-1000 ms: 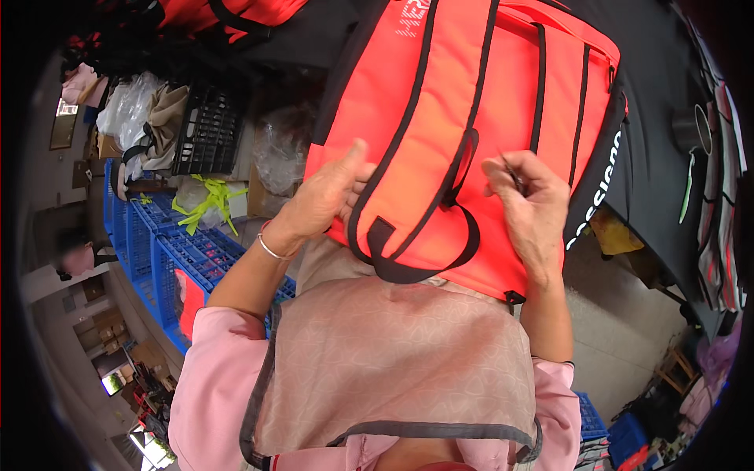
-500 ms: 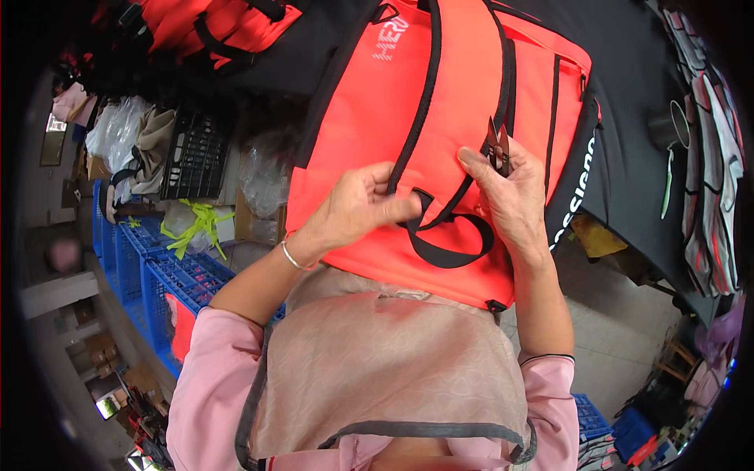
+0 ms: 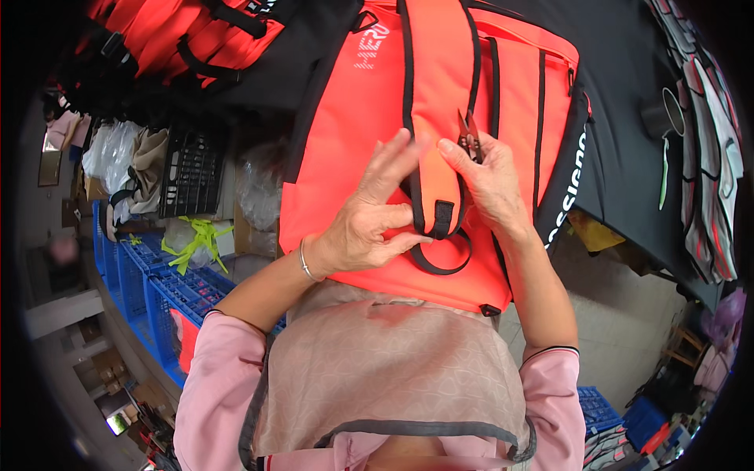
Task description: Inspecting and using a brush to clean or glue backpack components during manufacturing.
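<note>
A bright orange-red backpack (image 3: 353, 133) lies in front of me, its padded shoulder strap (image 3: 440, 86) facing up. Near the strap's lower end is a black webbing tab (image 3: 444, 216), and a loop of black webbing (image 3: 441, 269) hangs below it. My left hand (image 3: 373, 216) is beside that end, fingers apart and partly blurred, thumb and a bent finger close to the strap's edge. In my right hand (image 3: 495, 180) is a pair of dark thread snips (image 3: 469, 140), pointed blades upward, just right of the strap.
More red bags (image 3: 157, 47) with black straps lie at the far left. Blue plastic crates (image 3: 161, 290) and a black crate (image 3: 192, 173) stand left. On the black-covered table (image 3: 620, 157) at right are a metal cup (image 3: 664, 114) and a stack of grey fabric pieces (image 3: 707, 173).
The strap's lower end has shifted and turned, so its webbing tab now shows. My left hand's fingers have lifted and spread. The right hand with the snips has moved slightly left.
</note>
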`<state>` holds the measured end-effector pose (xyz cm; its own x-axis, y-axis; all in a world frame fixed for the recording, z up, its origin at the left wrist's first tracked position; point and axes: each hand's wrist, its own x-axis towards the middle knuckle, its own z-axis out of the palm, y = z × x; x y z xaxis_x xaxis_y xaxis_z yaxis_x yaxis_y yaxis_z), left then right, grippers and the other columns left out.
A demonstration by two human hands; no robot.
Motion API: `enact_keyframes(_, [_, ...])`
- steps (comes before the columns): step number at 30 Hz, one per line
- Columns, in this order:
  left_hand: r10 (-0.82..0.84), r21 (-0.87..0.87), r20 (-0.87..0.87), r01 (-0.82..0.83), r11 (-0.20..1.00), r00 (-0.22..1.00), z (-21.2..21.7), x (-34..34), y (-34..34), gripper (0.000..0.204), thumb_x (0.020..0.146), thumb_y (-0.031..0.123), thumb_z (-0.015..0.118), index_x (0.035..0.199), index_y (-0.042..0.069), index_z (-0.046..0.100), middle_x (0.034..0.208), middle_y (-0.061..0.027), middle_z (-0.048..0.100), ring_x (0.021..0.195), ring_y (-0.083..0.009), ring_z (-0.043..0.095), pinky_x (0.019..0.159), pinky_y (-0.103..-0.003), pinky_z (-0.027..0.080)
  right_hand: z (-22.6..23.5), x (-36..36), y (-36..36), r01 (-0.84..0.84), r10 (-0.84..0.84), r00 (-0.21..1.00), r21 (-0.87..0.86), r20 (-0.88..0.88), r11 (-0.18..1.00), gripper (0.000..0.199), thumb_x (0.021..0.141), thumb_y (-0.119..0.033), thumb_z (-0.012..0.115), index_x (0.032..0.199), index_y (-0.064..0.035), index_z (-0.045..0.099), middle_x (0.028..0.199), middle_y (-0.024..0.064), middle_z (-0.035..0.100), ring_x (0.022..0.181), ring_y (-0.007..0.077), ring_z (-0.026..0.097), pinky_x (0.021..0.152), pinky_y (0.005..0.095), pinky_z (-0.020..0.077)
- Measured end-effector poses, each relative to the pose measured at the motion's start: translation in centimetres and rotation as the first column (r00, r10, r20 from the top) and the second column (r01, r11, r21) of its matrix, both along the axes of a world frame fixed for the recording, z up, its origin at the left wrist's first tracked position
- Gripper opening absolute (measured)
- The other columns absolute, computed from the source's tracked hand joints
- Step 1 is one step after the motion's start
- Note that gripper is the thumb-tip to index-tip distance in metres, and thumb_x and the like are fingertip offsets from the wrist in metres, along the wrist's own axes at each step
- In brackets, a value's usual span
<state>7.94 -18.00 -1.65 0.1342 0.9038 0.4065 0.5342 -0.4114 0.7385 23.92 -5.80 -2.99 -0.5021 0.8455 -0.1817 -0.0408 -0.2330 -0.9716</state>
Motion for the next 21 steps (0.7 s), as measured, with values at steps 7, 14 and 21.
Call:
enact_keyframes(7, [-0.063,0.149,-0.274,0.107,0.983,0.960,-2.6,-0.5,0.1,0.020,0.062,0.005,0.081,0.077,0.007,0.067,0.120,-0.0012,0.064,0.122,-0.0252,0.053,0.116,-0.056,0.019,0.7,2.0,-1.1,0.010,-0.071,0.970,0.253,0.232,0.967,0.024,0.090,-0.018,0.068,0.102,0.0024,0.061,0.073,0.0016,0.056,0.065,0.0078,0.049,0.059,0.0249,0.0412])
enact_keyframes(14, [0.051,0.271,-0.236,0.016,0.963,0.970,-3.5,-0.1,0.6,0.022,0.059,0.001,0.082,0.071,0.005,0.064,0.111,-0.0079,0.064,0.109,-0.0251,0.062,0.103,-0.047,0.047,0.9,5.5,-6.9,0.138,-0.328,0.909,0.557,0.257,0.819,0.030,0.086,-0.008,0.070,0.113,0.0034,0.061,0.093,0.0147,0.068,0.081,0.0203,0.067,0.070,0.0292,0.0525])
enact_keyframes(21, [0.026,0.299,-0.221,0.043,0.953,0.975,-4.0,-0.3,0.5,0.025,0.062,-0.002,0.080,0.084,0.004,0.068,0.111,-0.0085,0.057,0.114,-0.0284,0.060,0.104,-0.048,0.045,-0.1,5.2,-7.4,-0.029,-0.415,0.854,0.826,0.314,0.564,0.027,0.072,-0.008,0.081,0.095,0.0008,0.068,0.085,0.0119,0.069,0.067,0.0225,0.063,0.058,0.0306,0.0497])
